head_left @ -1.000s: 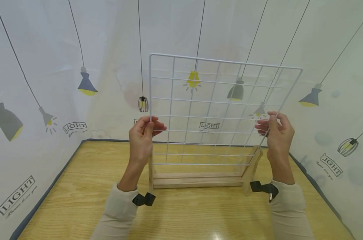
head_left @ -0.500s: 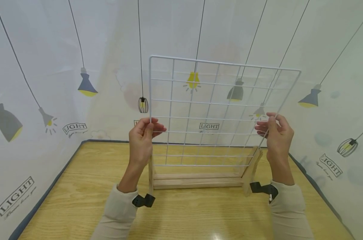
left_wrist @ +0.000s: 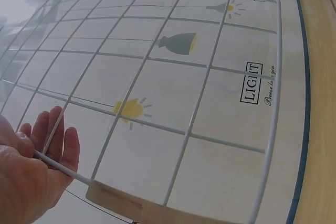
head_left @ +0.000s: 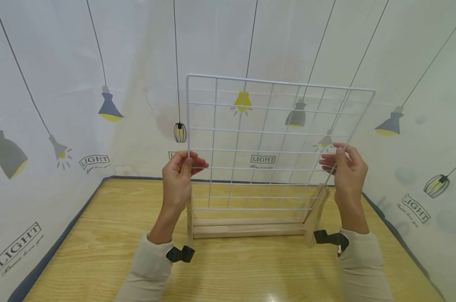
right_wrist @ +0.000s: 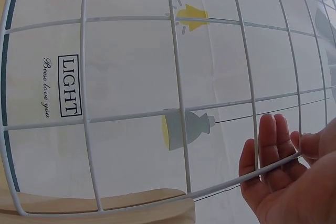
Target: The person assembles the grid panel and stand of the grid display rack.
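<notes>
A white wire grid panel (head_left: 281,83) stands nearly upright, leaning, above a pale wooden stand (head_left: 250,231) that has two side uprights and low crossbars. My left hand (head_left: 176,180) pinches the panel's left edge wire between thumb and fingers. On the opposite edge, my right hand (head_left: 349,174) does the same, its fingertips behind the wires. The panel's lower part lies between the two uprights. In the left wrist view, a wooden upright (left_wrist: 118,201) sits against the panel's edge; the right wrist view has the other upright (right_wrist: 157,211) along its edge. Whether the panel sits in slots is hidden.
The stand rests on a light wood-grain table (head_left: 250,268). Behind and at both sides hangs a pale cloth backdrop (head_left: 137,63) printed with lamps and "LIGHT" labels. A black wrist camera (head_left: 180,253) is strapped to each sleeved wrist.
The panel's top edge has come down slightly and shifted a little left. Both hands have sunk slightly with it, keeping their hold. The stand has stayed in place.
</notes>
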### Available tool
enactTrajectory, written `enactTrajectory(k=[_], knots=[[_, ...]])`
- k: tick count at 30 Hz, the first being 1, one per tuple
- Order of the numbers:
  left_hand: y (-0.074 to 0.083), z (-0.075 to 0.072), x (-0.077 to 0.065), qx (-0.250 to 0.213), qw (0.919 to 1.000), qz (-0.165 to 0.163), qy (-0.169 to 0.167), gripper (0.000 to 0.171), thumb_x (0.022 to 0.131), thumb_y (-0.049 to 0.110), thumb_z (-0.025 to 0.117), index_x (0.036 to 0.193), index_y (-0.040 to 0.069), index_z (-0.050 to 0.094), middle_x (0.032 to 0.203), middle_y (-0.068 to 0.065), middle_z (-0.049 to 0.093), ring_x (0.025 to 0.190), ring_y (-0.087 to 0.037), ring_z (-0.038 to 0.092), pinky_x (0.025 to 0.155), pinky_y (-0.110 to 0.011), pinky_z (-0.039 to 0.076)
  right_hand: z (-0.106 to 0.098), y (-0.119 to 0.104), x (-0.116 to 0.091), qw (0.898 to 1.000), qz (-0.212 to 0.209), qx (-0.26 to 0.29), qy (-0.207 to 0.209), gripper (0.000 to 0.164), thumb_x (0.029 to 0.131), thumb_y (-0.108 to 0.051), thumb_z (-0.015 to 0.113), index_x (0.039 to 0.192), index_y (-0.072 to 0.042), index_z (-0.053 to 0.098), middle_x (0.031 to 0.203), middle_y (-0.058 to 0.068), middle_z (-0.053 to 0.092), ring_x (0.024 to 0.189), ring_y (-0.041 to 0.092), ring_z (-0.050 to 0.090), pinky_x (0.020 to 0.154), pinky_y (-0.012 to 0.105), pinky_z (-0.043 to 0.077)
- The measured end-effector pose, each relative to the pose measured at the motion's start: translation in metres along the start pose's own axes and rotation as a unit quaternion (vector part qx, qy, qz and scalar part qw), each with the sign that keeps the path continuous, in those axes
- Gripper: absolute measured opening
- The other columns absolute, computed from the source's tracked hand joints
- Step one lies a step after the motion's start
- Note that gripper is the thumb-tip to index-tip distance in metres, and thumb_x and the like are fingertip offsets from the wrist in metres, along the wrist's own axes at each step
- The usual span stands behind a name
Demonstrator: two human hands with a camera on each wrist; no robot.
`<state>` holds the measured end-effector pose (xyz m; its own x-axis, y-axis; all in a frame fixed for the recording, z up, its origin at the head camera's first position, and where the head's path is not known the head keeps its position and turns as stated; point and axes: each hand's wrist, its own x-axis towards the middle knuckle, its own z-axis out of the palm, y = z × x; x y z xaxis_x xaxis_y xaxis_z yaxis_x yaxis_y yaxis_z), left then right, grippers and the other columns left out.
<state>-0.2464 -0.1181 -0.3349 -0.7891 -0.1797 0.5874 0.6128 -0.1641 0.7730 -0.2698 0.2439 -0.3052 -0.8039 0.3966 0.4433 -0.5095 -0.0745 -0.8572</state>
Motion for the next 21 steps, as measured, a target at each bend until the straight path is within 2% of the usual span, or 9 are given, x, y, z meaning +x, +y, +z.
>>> enactTrajectory(k=[4,14,18,21], knots=[[-0.0013,-0.0005,-0.0006,-0.004,1.0000,0.000,0.001,0.022,0.103,0.005,0.047,0.107,-0.015,0.054,0.090,-0.005,0.068,0.084,-0.015,0.072,0.083,-0.034,0.059,0.0007,0.0009,0.0000,1.000,-0.003,-0.005,0.001,0.018,0.100,-0.020,0.059,0.109,-0.007,0.068,0.077,0.002,0.074,0.066,0.012,0.071,0.064,0.022,0.058],[-0.0032,-0.0003,-0.0018,-0.003,0.9999,-0.005,0.010,0.013,0.103,0.004,0.047,0.102,-0.002,0.059,0.089,-0.002,0.069,0.083,-0.015,0.072,0.081,-0.034,0.059,0.0008,0.0012,-0.0009,1.000,-0.005,-0.006,0.000,0.020,0.099,-0.022,0.060,0.110,-0.007,0.068,0.076,0.002,0.074,0.066,0.012,0.071,0.063,0.022,0.058],[-0.0036,-0.0003,-0.0020,-0.003,0.9999,-0.005,0.011,0.013,0.103,0.003,0.047,0.102,-0.003,0.059,0.088,0.000,0.069,0.082,-0.014,0.072,0.081,-0.033,0.059,0.0009,0.0016,-0.0018,1.000,-0.008,-0.008,0.001,0.020,0.100,-0.022,0.059,0.109,-0.007,0.068,0.076,0.002,0.073,0.066,0.012,0.071,0.064,0.022,0.058],[-0.0039,-0.0004,-0.0017,-0.002,0.9999,-0.004,0.010,0.015,0.103,0.003,0.047,0.103,-0.008,0.057,0.088,-0.001,0.068,0.082,-0.014,0.072,0.081,-0.033,0.059,0.0010,0.0024,-0.0019,1.000,-0.008,-0.010,0.003,0.020,0.100,-0.022,0.060,0.109,-0.006,0.068,0.076,0.002,0.073,0.066,0.012,0.071,0.064,0.021,0.058]])
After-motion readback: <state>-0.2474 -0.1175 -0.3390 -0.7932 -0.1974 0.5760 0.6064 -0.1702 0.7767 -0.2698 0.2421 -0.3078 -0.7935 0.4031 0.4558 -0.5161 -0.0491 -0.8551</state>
